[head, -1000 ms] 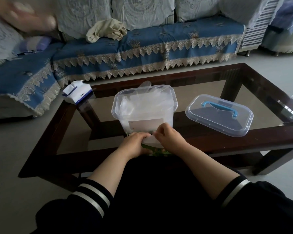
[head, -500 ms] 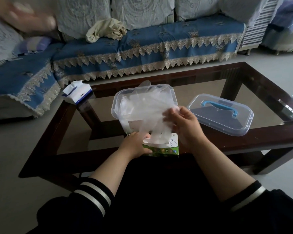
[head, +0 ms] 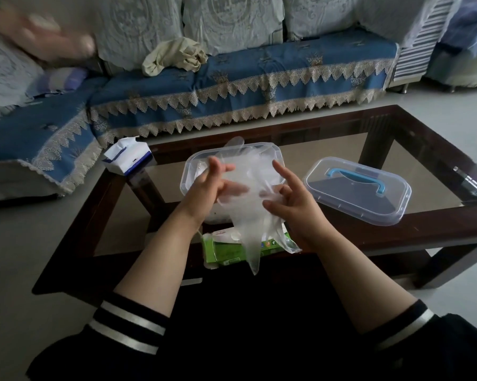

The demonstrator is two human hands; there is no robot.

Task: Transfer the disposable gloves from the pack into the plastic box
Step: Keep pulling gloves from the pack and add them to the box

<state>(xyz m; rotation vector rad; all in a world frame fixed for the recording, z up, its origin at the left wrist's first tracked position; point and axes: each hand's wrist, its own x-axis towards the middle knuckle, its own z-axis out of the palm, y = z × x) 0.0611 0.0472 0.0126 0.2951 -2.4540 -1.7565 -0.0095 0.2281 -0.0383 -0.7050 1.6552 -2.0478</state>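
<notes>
**Head view: thin film gloves held over the open plastic box**

Head view, the only one supplied. The plastic box [head: 189, 171] stands open on the glass coffee table [head: 413, 224], and everything below is placed relative to it. Just above its near rim, a clump of disposable gloves [head: 248, 213] is held between both hands; its tail hangs down in front of the box as far as the pack [head: 226, 250], a green carton lying at the table edge just in front of the box. More clear film already lies inside the box, one glove finger poking over its far rim.

Left hand [head: 207, 188]: fingers loosely spread, thumb and forefinger apparently pinching the clump's left edge; the exact contact is hard to make out through the film. Right hand [head: 292, 199]: forefinger raised, the curled lower fingers gathering the clump's right side.

Handling, as a judgement: the gloves look nearly weightless, limp and slippery, likely to cling and trail in layers. A pinch on the bunched middle, where layers overlap, should hold better than a grip on a single loose tail; the hanging end would need tucking in so that it does not drag across the rim.

To the right of the box lies its lid [head: 355, 188], blue handle up. To the left rests a tissue pack [head: 127, 158].
</notes>
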